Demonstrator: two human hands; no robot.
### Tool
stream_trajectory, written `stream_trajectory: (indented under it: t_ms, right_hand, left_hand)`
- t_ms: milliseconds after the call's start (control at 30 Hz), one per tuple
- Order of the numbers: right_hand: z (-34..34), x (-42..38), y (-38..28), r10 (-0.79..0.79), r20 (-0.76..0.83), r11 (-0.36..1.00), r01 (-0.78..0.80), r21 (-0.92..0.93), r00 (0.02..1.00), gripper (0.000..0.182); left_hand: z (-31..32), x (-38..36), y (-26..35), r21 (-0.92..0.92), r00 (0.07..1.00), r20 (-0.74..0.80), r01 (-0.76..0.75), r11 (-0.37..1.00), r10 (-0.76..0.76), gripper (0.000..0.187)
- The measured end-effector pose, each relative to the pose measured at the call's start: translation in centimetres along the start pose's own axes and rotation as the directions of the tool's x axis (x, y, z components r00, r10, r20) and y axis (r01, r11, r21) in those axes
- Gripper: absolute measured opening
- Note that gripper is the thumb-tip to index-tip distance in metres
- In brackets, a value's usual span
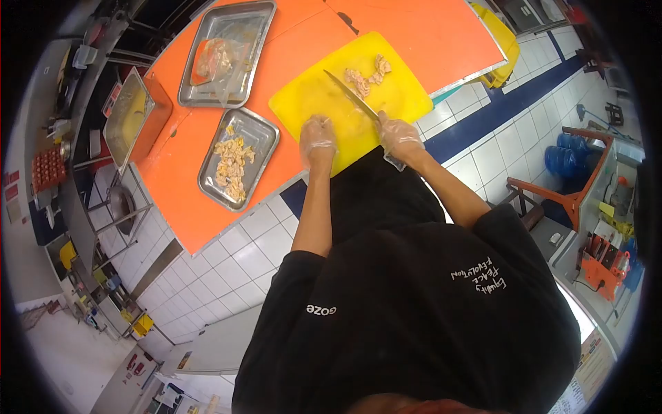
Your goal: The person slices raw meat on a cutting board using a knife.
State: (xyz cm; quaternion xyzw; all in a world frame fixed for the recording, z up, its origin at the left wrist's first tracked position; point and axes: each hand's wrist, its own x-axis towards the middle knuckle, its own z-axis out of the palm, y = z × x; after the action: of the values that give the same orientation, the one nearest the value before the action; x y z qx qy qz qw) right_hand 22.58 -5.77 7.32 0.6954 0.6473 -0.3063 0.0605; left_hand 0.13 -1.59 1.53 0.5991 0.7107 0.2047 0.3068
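Observation:
A yellow cutting board [303, 101] lies on the orange table [303, 45]. My right hand [398, 136], in a clear plastic glove, is closed round the handle of a long knife [353, 97], its blade pointing up and left over the board. Pieces of cooked-looking meat [358, 81] lie on the board beyond the blade. My left hand [318, 135], also gloved, is closed at the board's near left edge; whether it holds anything is hidden. To its left, a small metal tray [266, 131] holds chopped pieces [233, 165].
Behind the small tray, a larger metal tray [256, 65] holds a plastic bag with meat [215, 62]. A deep metal container [153, 110] stands at the table's left edge. Right of the table are tiled floor, a yellow bin [507, 52] and blue water bottles [565, 160].

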Motion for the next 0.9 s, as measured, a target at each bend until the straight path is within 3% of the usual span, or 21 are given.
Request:
stream_trajectory:
  t_ms: [133, 200, 233, 300, 367, 433, 500, 533, 600, 633, 667, 700, 733, 800, 900]
  right_hand:
    - [-0.9, -2.4, 2.6, 0.128, -0.112, 0.981, -0.109, 0.163, 0.985, 0.046]
    - [0.1, -3.6, 4.1, 0.202, -0.136, 0.957, -0.166, 0.238, 0.970, 0.049]
    - [0.8, -4.2, 4.7, 0.268, -0.148, 0.927, -0.213, 0.309, 0.952, 0.052]
    - [1.3, -5.6, 5.1, 0.316, -0.135, 0.895, -0.248, 0.371, 0.939, 0.057]
    - [3.2, -6.3, 6.1, 0.334, -0.214, 0.889, -0.231, 0.394, 0.918, 0.058]
    - [3.3, -7.2, 6.0, 0.373, -0.193, 0.860, -0.260, 0.439, 0.908, 0.060]
    - [3.7, -7.7, 6.1, 0.383, -0.163, 0.837, -0.266, 0.478, 0.909, 0.062]
    - [4.1, -7.6, 6.5, 0.388, -0.166, 0.834, -0.268, 0.482, 0.907, 0.062]
    - [4.9, -7.7, 6.7, 0.418, -0.167, 0.807, -0.280, 0.521, 0.893, 0.062]
    - [4.8, -7.9, 6.8, 0.418, -0.168, 0.804, -0.278, 0.525, 0.893, 0.062]
    - [4.7, -8.0, 6.9, 0.410, -0.172, 0.795, -0.258, 0.548, 0.896, 0.061]
    - [4.3, -8.3, 6.8, 0.398, -0.176, 0.787, -0.236, 0.570, 0.900, 0.060]
    - [4.0, -8.3, 6.6, 0.388, -0.198, 0.792, -0.216, 0.571, 0.900, 0.058]
    - [2.9, -8.5, 5.9, 0.346, -0.185, 0.796, -0.184, 0.576, 0.920, 0.059]
    - [1.0, -8.1, 4.1, 0.270, -0.152, 0.838, -0.155, 0.523, 0.951, 0.056]
  left_hand:
    - [3.6, 4.6, 3.0, -0.113, 0.986, -0.022, -0.166, 0.980, 0.164, 0.028]
    - [4.5, 7.0, 6.3, -0.107, 0.892, -0.033, -0.451, 0.886, 0.450, 0.028]
    - [4.7, 8.0, 8.0, -0.110, 0.889, -0.024, -0.457, 0.882, 0.458, 0.028]
    - [5.2, 9.7, 11.5, 0.107, 0.830, 0.054, -0.557, 0.823, 0.555, 0.033]
    - [5.9, 10.9, 14.7, 0.139, 0.812, 0.146, -0.583, 0.800, 0.566, 0.035]
    - [7.7, 12.6, 15.6, 0.171, 0.788, 0.235, -0.610, 0.774, 0.569, 0.038]
    - [8.3, 14.1, 15.8, 0.209, 0.742, 0.469, -0.621, 0.756, 0.480, 0.041]
    - [8.1, 14.2, 16.2, 0.208, 0.737, 0.472, -0.626, 0.751, 0.484, 0.041]
    - [7.4, 13.7, 16.2, -0.011, 0.843, 0.493, -0.242, 0.970, 0.215, 0.043]
    - [6.8, 13.2, 16.0, -0.007, 0.842, 0.493, -0.245, 0.969, 0.217, 0.043]
    - [6.0, 12.6, 15.6, -0.313, 0.853, 0.445, -0.134, 0.940, 0.270, 0.045]
    - [5.2, 12.0, 15.0, -0.590, 0.873, 0.383, -0.021, 0.807, 0.303, 0.047]
    - [3.0, 11.4, 15.5, -0.587, 0.878, 0.375, -0.025, 0.809, 0.298, 0.047]
    - [-1.7, 10.2, 16.1, -0.243, 0.894, 0.431, -0.013, 0.970, 0.120, 0.048]
    - [-6.5, 7.2, 13.7, -0.213, 0.890, 0.448, 0.007, 0.977, 0.092, 0.047]
